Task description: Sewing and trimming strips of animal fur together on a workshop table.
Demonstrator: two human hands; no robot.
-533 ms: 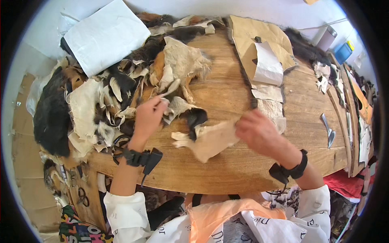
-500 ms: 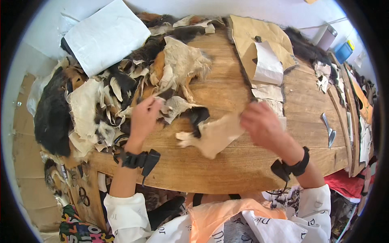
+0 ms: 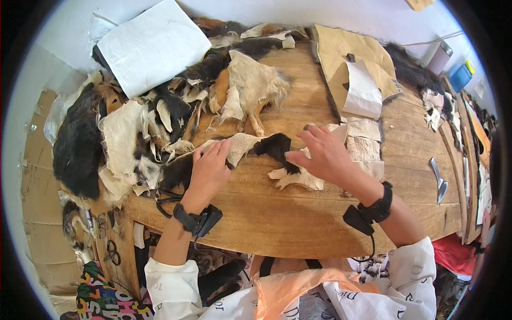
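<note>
My left hand [image 3: 210,166] lies with fingers stretched over a strip of fur pelt [image 3: 242,145], pale skin side partly up. A dark furred end [image 3: 276,149] of pelt reaches between my hands. My right hand [image 3: 326,157] has thumb and fingers spread, just over a pale piece of hide [image 3: 300,179] with a ragged edge. Part of that hide is hidden under the hand. Both hands are low at the wooden table [image 3: 256,218]. Each wrist wears a black strap with a small device.
A heap of fur scraps [image 3: 121,136] covers the table's left, with a white sheet [image 3: 154,48] on top. A larger pelt [image 3: 255,80] lies farther back. Brown paper [image 3: 354,45] and pale hide pieces [image 3: 365,143] lie right of centre. A metal blade tool [image 3: 439,181] rests at right.
My left hand has gone from a pinching grasp to lying flat on the pelt strip, which is now stretched out. My right hand has moved left and its fingers have spread over the hide.
</note>
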